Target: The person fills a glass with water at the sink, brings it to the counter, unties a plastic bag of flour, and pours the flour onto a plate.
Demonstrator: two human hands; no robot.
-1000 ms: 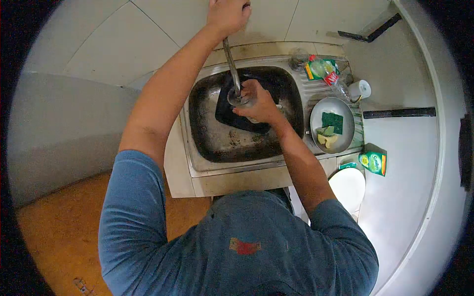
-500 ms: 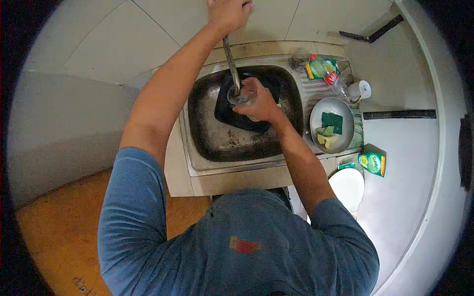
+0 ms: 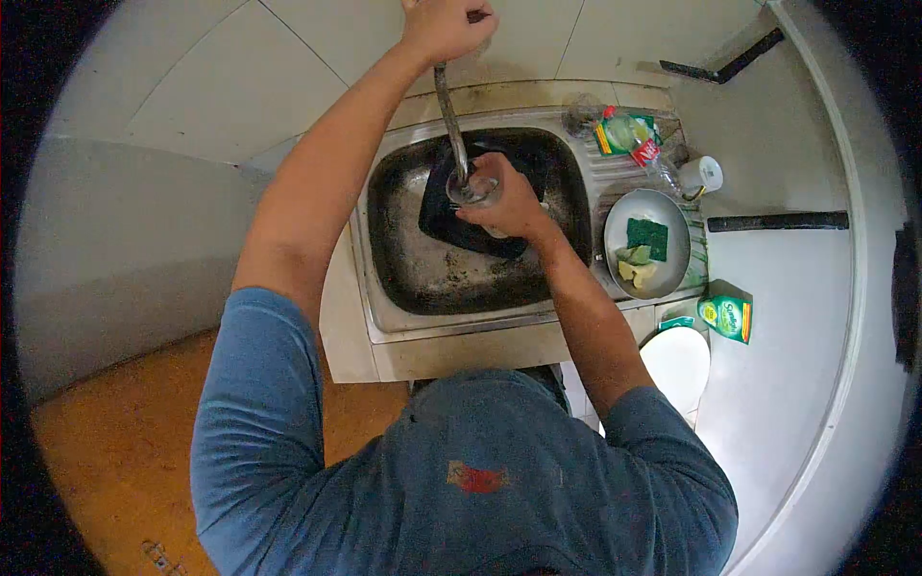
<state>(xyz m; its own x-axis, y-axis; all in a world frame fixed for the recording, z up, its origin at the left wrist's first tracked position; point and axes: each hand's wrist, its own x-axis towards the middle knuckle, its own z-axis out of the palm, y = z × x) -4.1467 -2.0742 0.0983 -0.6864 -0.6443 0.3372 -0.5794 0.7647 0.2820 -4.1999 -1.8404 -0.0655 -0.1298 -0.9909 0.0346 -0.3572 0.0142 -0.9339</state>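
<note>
At the top of the view my left hand (image 3: 448,29) is closed at the wall end of the tap, its fingers curled round what seems to be the handle, mostly hidden by the hand. From there the metal spout (image 3: 450,120) bends down over the sink (image 3: 432,283). My right hand (image 3: 514,200) grips a clear drinking glass (image 3: 473,188), its mouth under the spout's end. Below the glass, a black, soft-looking thing (image 3: 437,216) lies in the sink; I cannot tell whether it is cloth or a bag.
Right of the sink, a metal bowl (image 3: 621,213) holds a green scouring pad (image 3: 647,238) and yellowish sponge pieces (image 3: 636,271). Behind it are a plastic bottle (image 3: 656,165), a green packet (image 3: 615,137), a clear glass (image 3: 582,115) and a white cup (image 3: 706,174). A Sunlight pack (image 3: 727,317) stands near a white round lid or plate (image 3: 678,367).
My left hand has turned slightly at the tap and shifted a little right, and a dark bit shows between its fingers. My right hand and the glass stay almost where they were.
</note>
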